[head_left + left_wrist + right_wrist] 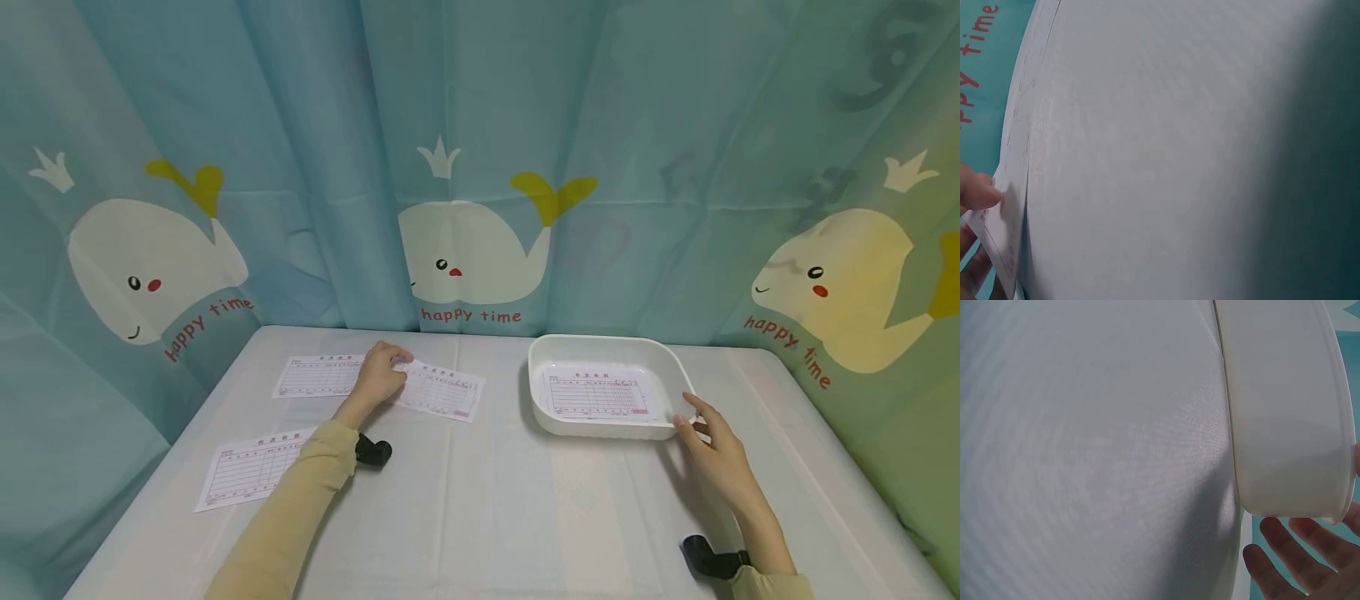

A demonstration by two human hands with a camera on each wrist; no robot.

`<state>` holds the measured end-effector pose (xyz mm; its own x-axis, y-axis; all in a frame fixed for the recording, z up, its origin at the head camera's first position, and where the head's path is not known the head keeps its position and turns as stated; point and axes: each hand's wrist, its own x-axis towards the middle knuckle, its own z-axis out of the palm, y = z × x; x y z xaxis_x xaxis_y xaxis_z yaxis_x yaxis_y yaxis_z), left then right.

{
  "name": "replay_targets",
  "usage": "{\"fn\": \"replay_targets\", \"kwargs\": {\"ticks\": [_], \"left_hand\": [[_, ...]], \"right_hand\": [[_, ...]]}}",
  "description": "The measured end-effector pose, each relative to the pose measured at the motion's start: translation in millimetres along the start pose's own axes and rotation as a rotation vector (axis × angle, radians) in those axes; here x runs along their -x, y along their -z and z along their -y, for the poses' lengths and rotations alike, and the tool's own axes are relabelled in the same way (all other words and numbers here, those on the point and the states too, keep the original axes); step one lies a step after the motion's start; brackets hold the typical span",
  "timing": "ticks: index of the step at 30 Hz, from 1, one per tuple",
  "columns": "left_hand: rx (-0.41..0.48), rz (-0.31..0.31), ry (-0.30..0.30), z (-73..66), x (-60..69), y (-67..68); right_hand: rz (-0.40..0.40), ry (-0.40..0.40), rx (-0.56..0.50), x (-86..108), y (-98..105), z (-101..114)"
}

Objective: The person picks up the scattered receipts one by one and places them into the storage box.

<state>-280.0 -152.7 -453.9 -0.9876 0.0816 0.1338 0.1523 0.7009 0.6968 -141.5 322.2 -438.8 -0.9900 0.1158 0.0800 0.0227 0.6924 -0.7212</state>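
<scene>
In the head view my left hand (378,375) pinches a printed paper form (442,390) by its left end, between thumb and fingers. The left wrist view shows the thumb (982,195) on top of that sheet. A second form (318,377) lies just left of this hand. Nearer, a third form (251,467) is partly covered by the sleeve. My right hand (716,442) holds the near right corner of a white plastic tray (600,429), thumb and index finger at its rim. The other fingers (1294,547) spread by the tray's end wall. Inside the tray lies a form (596,394).
A white cloth (487,508) covers the table. Behind and beside it hangs a blue-green curtain (480,108) printed with whales. Black wrist devices (373,451) are on both wrists. Bare cloth lies between the left hand's form and the tray.
</scene>
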Motion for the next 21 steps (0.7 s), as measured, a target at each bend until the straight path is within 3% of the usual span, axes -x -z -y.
{"fn": "replay_targets", "kwargs": {"ticks": [9,17,21], "left_hand": [[0.114,-0.06,0.025,1.6,17.2,9.0],[0.163,-0.039,0.109,-4.0,30.1,16.7],[0.173,-0.048,0.114,-7.2,37.4,18.9]], "right_hand": [[-0.004,0.0,-0.002,0.0,-1,-1],[-0.013,0.016,0.002,-0.1,-1,-1],[-0.011,0.015,0.002,0.1,0,-1]]}}
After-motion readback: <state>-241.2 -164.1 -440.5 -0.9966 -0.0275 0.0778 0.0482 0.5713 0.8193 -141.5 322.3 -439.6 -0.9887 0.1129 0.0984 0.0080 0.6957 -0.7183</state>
